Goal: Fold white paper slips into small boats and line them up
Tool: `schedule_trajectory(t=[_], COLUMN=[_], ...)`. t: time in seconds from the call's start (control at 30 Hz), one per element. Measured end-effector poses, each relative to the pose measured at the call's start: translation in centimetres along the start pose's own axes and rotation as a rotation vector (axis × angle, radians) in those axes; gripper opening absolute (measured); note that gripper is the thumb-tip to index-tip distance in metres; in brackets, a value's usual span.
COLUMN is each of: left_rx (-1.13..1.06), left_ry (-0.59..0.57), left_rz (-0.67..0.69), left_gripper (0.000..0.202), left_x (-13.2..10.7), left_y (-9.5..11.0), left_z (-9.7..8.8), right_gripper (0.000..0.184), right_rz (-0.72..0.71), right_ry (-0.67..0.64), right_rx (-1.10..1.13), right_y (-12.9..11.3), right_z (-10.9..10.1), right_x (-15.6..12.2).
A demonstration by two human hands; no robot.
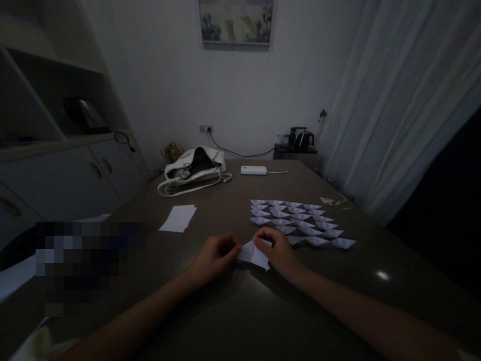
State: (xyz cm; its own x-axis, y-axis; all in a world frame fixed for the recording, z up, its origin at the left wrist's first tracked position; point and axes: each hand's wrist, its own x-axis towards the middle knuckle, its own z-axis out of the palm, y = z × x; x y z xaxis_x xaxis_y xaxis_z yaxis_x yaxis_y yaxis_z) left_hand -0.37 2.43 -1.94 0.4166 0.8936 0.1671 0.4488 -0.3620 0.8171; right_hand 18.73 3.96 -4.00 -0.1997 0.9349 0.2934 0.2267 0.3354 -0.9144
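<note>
A small piece of folded white paper (259, 258) is held between both hands just above the table's near half. My left hand (217, 254) pinches its left corner between thumb and fingers. On the other side, my right hand (277, 250) grips the upper right part, the thumb lying across the paper's face. Right behind my right hand stand several rows of folded paper boats (300, 223), some of them partly hidden by that hand. To the left, farther back, lies a little stack of white paper sheets (178, 218).
A white handbag (195, 170) with a looped strap lies on the back left of the brown table (233, 321). Near the far edge is a white power bank (253, 170) with a short cable. Small scraps (334, 201) lie at the right. A pixelated patch covers the left side.
</note>
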Motion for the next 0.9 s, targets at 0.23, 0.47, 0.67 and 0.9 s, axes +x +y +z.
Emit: schedule_trajectory(t=[0.23, 0.47, 0.67, 0.9], left_rx=[0.000, 0.084, 0.054, -0.002], left_ry=[0.011, 0.009, 0.006, 0.037], left_rz=[-0.047, -0.014, -0.004, -0.035], left_gripper=[0.023, 0.023, 0.023, 0.022], left_x=[0.07, -0.03, -0.02, 0.05], left_y=[0.26, 0.56, 0.79, 0.30], left_z=[0.09, -0.18, -0.29, -0.03], right_gripper=[0.010, 0.009, 0.009, 0.010], right_rz=[-0.007, 0.012, 0.034, 0.025], right_ry=[0.006, 0.004, -0.007, 0.005], right_rx=[0.005, 0.008, 0.047, 0.045], right_y=[-0.08, -0.10, -0.21, -0.13], right_z=[-0.10, -0.01, -0.02, 0.01], right_x=[0.05, 0.04, 0.00, 0.13])
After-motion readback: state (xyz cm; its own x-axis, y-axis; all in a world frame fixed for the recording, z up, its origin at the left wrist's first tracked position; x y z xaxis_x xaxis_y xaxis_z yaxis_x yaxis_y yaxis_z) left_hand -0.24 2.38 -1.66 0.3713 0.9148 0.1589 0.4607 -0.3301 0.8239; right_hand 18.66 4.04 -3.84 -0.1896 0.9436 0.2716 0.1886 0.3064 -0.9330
